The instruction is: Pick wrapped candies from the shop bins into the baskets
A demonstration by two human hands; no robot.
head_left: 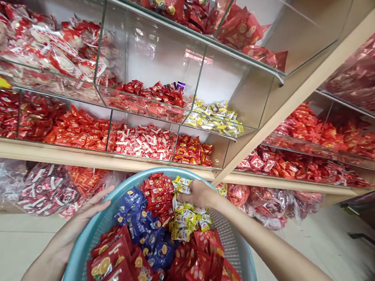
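Note:
A teal plastic basket sits low in front of me, filled with wrapped sweets: red packets, blue packets, yellow packets and larger red packs with orange pictures. My left hand lies against the basket's left rim, fingers stretched along the outside. My right hand reaches into the far side of the basket, fingers closed on a clump of yellow packets.
Clear-fronted shelf bins in front hold red, white-and-red and yellow sweets. A wooden shelf edge runs just beyond the basket. Bagged sweets lie on the floor below. More red stock fills the shelves at right.

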